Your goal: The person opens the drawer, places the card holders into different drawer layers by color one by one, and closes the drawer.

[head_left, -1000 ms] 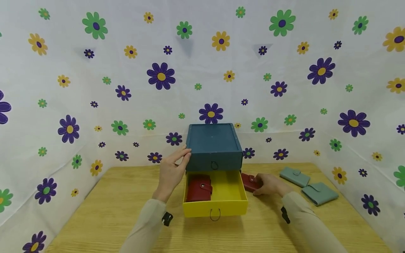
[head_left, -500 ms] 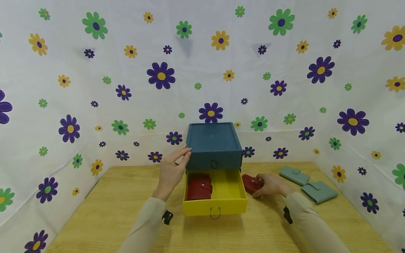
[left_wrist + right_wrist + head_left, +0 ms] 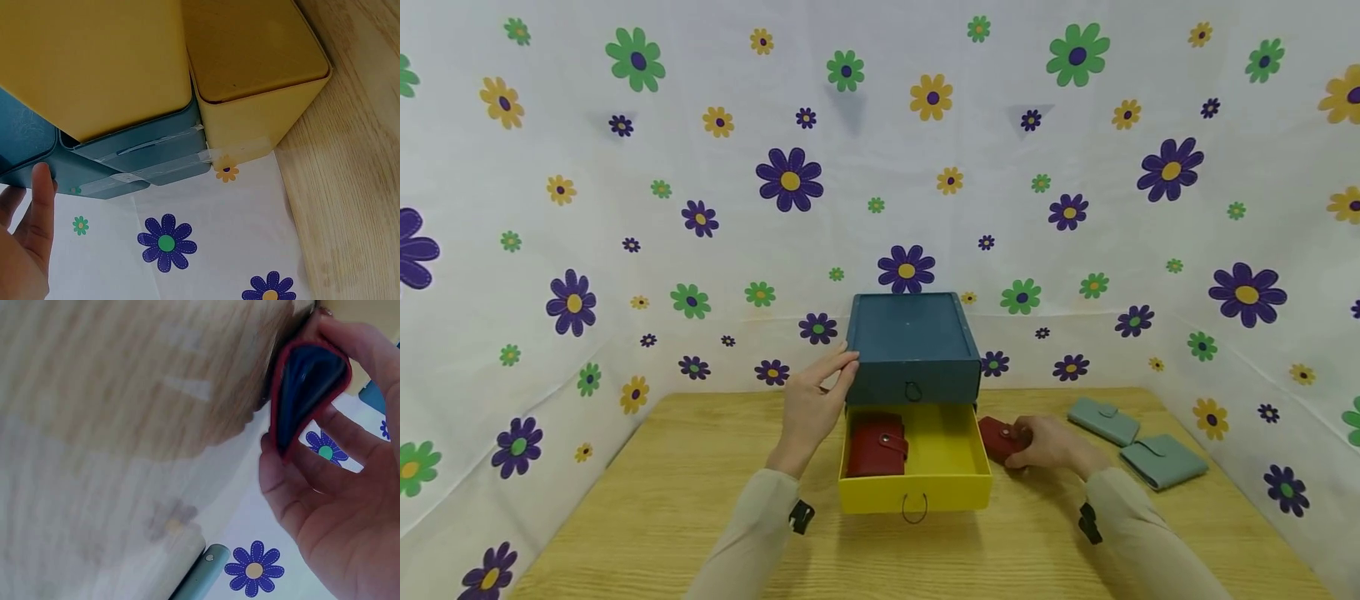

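Barely anything is shifting since the earlier frames: left hand point(image 3: 811, 406), centre-left, is still resting straight fingers, grip relaxed, against the blue box point(image 3: 913, 346). Below it the yellow drawer point(image 3: 914, 491) is standing pulled out, one red wallet point(image 3: 876, 445) lying in its left half. Right hand point(image 3: 1051, 442) is now tilting the second red wallet point(image 3: 1002, 437) off the counter point(image 3: 647, 508), grip clamped round it, just right of the drawer. Two grey-green wallets point(image 3: 1135, 442) are sitting at right.

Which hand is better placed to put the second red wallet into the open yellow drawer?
The right hand. It already grips the loose red wallet just beside the yellow drawer, where free space shows. The left hand rests against the blue box, probably steadying it.
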`<state>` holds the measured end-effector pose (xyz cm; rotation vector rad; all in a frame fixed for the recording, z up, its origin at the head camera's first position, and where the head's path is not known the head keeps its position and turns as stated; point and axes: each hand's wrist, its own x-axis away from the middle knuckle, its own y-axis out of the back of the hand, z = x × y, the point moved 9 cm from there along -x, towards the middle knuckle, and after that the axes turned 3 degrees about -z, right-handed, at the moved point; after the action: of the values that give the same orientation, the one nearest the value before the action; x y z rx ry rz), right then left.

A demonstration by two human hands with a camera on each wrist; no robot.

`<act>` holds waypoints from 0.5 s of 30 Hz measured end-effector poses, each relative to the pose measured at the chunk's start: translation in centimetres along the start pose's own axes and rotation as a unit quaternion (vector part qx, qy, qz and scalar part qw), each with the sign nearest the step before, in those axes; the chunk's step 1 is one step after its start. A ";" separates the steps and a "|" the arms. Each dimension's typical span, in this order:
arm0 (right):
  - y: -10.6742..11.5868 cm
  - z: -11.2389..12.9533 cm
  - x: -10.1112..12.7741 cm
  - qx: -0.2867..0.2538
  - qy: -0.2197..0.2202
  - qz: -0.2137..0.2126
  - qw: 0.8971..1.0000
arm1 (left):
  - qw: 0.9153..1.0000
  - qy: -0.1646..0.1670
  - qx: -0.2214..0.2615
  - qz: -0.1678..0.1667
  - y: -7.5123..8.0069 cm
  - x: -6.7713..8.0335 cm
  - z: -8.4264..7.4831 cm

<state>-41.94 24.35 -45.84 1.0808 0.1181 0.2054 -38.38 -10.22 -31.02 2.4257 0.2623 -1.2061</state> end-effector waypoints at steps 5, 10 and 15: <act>0.9 0.2 0.5 -0.017 -0.001 -0.039 0.999 | 1.000 0.006 0.000 0.003 0.0 -0.1 0.1; 2.1 0.8 1.3 -0.016 0.001 -0.082 0.997 | 1.000 0.007 -0.007 0.000 0.1 0.0 0.1; 3.2 0.7 2.4 -0.025 -0.007 -0.130 0.991 | 1.000 0.010 -0.002 0.005 0.1 0.1 0.2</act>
<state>-39.82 25.72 -42.65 1.0063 0.2375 -0.0334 -38.47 -10.36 -31.18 2.4335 0.2583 -1.1763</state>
